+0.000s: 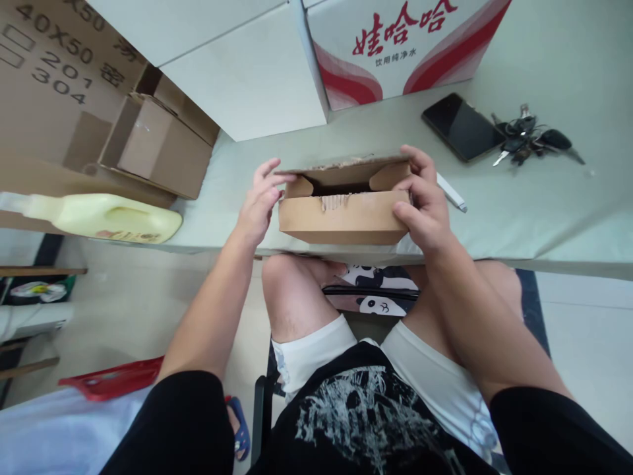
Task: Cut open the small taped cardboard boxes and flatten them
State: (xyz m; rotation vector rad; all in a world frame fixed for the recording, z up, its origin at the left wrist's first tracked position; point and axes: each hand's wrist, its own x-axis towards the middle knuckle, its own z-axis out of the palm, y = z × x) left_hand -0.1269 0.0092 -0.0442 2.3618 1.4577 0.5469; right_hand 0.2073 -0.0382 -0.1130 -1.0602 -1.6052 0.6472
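Head-worn view, forward and down

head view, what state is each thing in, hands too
small brown cardboard box, open on top, front edge torn
left hand, fingertips at box's left end
right hand, gripping its right end
black rectangular smartphone, flat, screen dark
metal keys, lying bunched
pale yellow plastic bottle, whether open, unclear
white and red carton, standing

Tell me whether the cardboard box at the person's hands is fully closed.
No, the box gapes open, its dark inside showing beside the right hand.

Box (359, 218) between the hands (258, 206)
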